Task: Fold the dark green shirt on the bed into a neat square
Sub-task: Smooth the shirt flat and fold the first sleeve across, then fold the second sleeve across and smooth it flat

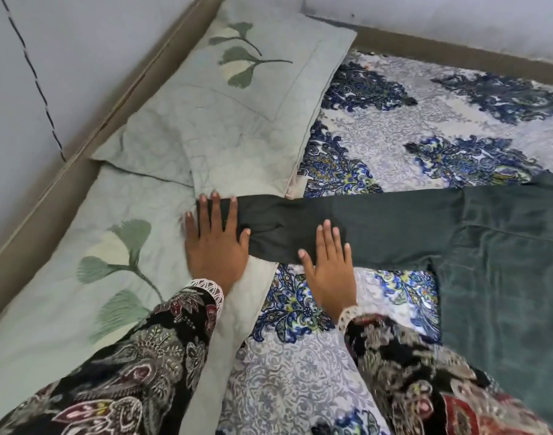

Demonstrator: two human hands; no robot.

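Both hands lie flat with fingers straight and spread, holding nothing: the left hand (214,238) presses the cuff end of the dark green shirt (476,246), its palm partly on the pale green quilted pillow (58,293), and the right hand (330,268) presses the lower edge of the same sleeve (379,233) further along. That sleeve stretches out as a long smooth band, slightly puckered between the hands. Two such pillows, stitched with fan-shaped leaf motifs, line the left side; the farther pillow (237,105) overlaps the nearer. Rightward, the shirt's body, of a softer, velvety-looking weave, spreads over the blue damask-patterned bedsheet (379,146).
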